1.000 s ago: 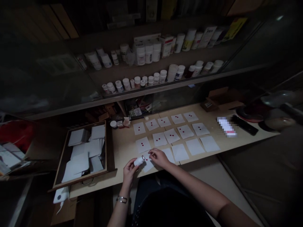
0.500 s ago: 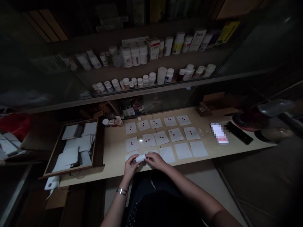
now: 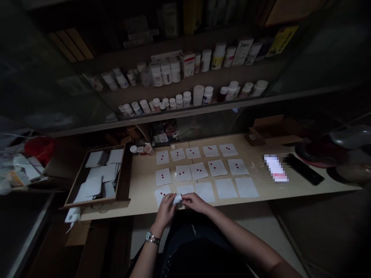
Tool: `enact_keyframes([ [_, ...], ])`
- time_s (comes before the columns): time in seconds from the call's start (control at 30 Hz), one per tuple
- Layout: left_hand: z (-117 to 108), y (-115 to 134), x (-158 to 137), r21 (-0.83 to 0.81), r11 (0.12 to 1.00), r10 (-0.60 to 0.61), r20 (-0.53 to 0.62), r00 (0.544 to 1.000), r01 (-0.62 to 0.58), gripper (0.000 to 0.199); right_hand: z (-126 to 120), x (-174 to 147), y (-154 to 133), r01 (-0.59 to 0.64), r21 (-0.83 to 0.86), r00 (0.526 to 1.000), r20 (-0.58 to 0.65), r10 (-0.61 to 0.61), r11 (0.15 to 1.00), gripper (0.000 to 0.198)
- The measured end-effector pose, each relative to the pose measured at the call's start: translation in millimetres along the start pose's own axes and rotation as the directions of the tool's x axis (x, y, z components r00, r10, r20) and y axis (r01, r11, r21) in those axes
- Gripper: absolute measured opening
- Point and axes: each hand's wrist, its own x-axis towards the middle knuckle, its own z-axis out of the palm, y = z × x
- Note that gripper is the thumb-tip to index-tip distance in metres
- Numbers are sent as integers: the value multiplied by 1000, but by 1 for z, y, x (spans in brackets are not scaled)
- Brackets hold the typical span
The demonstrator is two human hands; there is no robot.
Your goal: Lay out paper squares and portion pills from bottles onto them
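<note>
Near the table's front edge, my left hand [image 3: 166,210] is closed round a small white pill bottle [image 3: 177,199], which is tilted with its mouth end toward the right. My right hand [image 3: 193,202] is at that end with fingertips pinched together; whatever they hold is too small to make out. White paper squares lie in three rows. Pairs of red pills [image 3: 162,177] rest on the squares of the two back rows. In the front row, the leftmost square [image 3: 159,192] bears two red pills, while a blank square [image 3: 225,188] and others beside it show none.
An open drawer [image 3: 126,173] with stacked white paper sits at left. A pill bottle [image 3: 133,150] and small boxes stand behind it. To the right lie a lit phone [image 3: 275,168], a dark phone [image 3: 307,170] and an open cardboard box [image 3: 272,131]. Shelves of medicine bottles [image 3: 198,95] rise behind.
My hands with the bottle have shifted slightly right relative to the papers. Two red pills now show on the leftmost front square, which my left hand partly covered before. The view has swung a little.
</note>
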Motion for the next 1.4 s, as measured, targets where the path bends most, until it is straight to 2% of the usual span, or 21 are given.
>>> enact_keyframes([
  [0.1, -9, -2, 3, 17, 999, 50, 25, 998, -50, 44, 6, 6, -3, -17, -26, 1000, -16, 17, 1000, 13],
  [0.23, -10, -7, 4, -12, 999, 41, 26, 999, -41, 41, 9, 12, -6, -31, -84, 998, -66, 25, 996, 15],
  [0.47, -6, -14, 10, -86, 996, 12, 21, 1000, -10, 41, 2, 13, -6, -65, -14, 994, -86, 63, 998, 17],
  [0.57, -7, -15, 14, -137, 990, -8, 12, 1000, 9, 40, -5, 11, -16, 2, -166, 998, -58, -11, 986, 13],
  [0.7, -8, -13, 18, -157, 987, -6, 31, 1000, 11, 38, -14, 9, -26, 83, -465, 996, 0, -94, 882, 12],
  [0.83, -6, -13, 18, -132, 991, 13, 63, 998, -5, 38, -17, 9, -26, 80, -535, 997, 37, -71, 841, 15],
  [1.03, -4, -16, 15, -116, 993, 28, 98, 995, -17, 38, -18, 4, -31, 63, -440, 998, 19, -61, 896, 13],
  [1.13, -5, -14, 18, -93, 995, 37, 87, 996, -29, 38, -17, 5, -32, 5, -362, 1000, 11, -1, 932, 10],
  [1.23, -7, -13, 23, -65, 997, 56, 100, 993, -50, 38, -13, 10, -28, -88, -164, 996, 14, 91, 983, 19],
  [1.4, -8, -16, 30, -114, 993, 34, 106, 994, -21, 38, -6, 20, -17, -82, 164, 996, -5, 84, 983, 30],
])
